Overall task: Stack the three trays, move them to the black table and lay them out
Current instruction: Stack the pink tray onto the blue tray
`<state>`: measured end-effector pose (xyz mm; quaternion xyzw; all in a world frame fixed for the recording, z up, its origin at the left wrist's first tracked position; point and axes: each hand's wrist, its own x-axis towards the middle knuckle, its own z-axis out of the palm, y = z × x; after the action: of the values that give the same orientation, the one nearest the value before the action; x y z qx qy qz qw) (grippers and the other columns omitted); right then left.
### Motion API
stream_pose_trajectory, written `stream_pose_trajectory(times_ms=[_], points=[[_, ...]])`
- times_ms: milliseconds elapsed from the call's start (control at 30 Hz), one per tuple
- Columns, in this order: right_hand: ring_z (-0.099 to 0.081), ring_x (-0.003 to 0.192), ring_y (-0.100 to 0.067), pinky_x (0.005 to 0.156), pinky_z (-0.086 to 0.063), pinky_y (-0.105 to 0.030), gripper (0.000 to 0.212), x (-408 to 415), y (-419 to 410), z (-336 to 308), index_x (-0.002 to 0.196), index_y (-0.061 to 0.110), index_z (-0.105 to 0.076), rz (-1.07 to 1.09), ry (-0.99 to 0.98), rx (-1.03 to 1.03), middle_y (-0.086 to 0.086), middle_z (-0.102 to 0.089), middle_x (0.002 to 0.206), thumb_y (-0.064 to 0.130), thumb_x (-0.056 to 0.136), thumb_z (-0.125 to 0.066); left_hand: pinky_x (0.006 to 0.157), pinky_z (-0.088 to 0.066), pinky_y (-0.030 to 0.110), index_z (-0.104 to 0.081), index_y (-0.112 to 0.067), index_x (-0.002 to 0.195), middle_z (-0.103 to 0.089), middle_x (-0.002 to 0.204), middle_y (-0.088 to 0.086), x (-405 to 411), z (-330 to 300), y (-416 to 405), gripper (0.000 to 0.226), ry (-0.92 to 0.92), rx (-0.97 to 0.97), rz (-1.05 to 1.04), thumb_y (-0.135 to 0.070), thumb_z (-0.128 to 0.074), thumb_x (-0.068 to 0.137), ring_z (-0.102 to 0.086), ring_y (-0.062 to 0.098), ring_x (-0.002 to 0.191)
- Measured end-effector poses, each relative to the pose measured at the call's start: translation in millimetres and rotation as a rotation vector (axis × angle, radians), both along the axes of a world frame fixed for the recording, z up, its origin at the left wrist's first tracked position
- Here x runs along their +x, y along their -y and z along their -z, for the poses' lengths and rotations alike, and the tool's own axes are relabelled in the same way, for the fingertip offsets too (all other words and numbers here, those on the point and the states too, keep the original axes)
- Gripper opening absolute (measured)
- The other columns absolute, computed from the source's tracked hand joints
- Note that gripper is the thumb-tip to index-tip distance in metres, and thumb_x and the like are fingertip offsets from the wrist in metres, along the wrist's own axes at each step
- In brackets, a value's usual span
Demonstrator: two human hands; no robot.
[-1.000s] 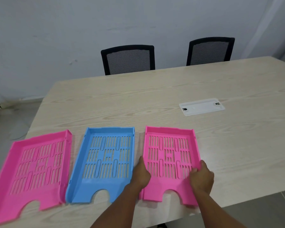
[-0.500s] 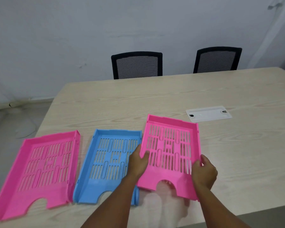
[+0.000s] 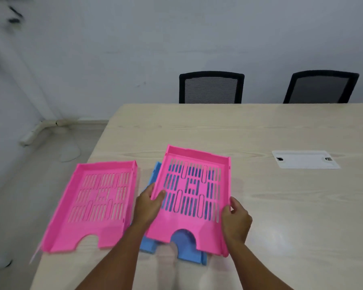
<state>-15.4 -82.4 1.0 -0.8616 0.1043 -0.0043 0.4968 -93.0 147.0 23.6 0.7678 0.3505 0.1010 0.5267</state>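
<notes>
Both hands, left point(image 3: 148, 203) and right point(image 3: 235, 218), pinched the slotted pink plastic tray point(image 3: 192, 197) by its side walls, hovering over the blue plastic tray point(image 3: 189, 251); squaring the corners before lowering would seat it cleanly.

Two bare forearms were seen below the worktop point(image 3: 260, 132) edge; no sleeves, gloves, rings or watches were worn on the left hand point(image 3: 148, 204) or right hand point(image 3: 236, 220).

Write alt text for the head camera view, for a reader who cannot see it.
Two bare hands, left hand and right hand, hold a pink tray over a blue tray on a light wooden table. A second pink tray lies to the left; two black chairs stand behind.
</notes>
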Motion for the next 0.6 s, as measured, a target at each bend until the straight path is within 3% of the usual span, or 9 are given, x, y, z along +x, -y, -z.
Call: stream_pose_trajectory(times_ms=[100,200,333,500,600], points=[[-0.067,0.085,-0.039,0.083,-0.056,-0.045,0.042,-12.4,-16.5,4.7,0.129,0.015,-0.069,-0.053,-0.008,-0.008,-0.023,-0.072,0.086,0.009,0.091,-0.053,0.101,-0.043,0.03,-0.053,-0.01,0.142,-0.059,0.142,0.011,-18.5,4.4,-17.9,0.055,0.015,0.003,-0.017,-0.027,-0.068,0.092,-0.057,0.014,0.118],[-0.068,0.083,-0.038,0.082,-0.058,-0.046,0.042,-23.3,-26.2,9.2,0.13,0.018,-0.067,-0.083,-0.03,-0.015,-0.02,-0.071,0.087,0.011,0.092,-0.051,0.107,-0.046,0.042,-0.049,-0.012,0.145,-0.055,0.146,0.012,-30.1,10.9,-27.5,0.061,0.001,-0.019,-0.013,-0.037,-0.066,0.092,-0.057,0.026,0.126],[-0.068,0.091,-0.037,0.088,-0.057,-0.048,0.045,-33.4,-35.7,9.7,0.137,0.015,-0.062,-0.057,-0.037,-0.022,-0.02,-0.072,0.1,0.01,0.093,-0.05,0.107,-0.047,0.049,-0.047,-0.014,0.146,-0.055,0.146,0.012,-37.5,16.5,-31.4,0.067,0.013,-0.051,-0.002,-0.048,-0.062,0.091,-0.058,0.03,0.126],[-0.068,0.091,-0.037,0.087,-0.057,-0.047,0.045,-38.6,-40.8,7.7,0.139,0.016,-0.06,-0.057,-0.028,-0.049,-0.02,-0.071,0.096,0.01,0.096,-0.048,0.103,-0.048,0.044,-0.049,-0.015,0.144,-0.061,0.136,0.006,-40.1,25.4,-34.9,0.065,0.023,-0.077,0.016,-0.05,-0.059,0.091,-0.061,0.034,0.123],[-0.068,0.09,-0.035,0.09,-0.057,-0.047,0.044,-40.0,-47.4,7.1,0.141,0.016,-0.057,-0.066,-0.022,-0.069,-0.019,-0.07,0.098,0.011,0.098,-0.047,0.107,-0.045,0.052,-0.044,-0.015,0.147,-0.058,0.142,0.017,-39.7,27.9,-40.5,0.075,0.0,-0.104,0.046,-0.059,-0.054,0.088,-0.059,0.036,0.125]])
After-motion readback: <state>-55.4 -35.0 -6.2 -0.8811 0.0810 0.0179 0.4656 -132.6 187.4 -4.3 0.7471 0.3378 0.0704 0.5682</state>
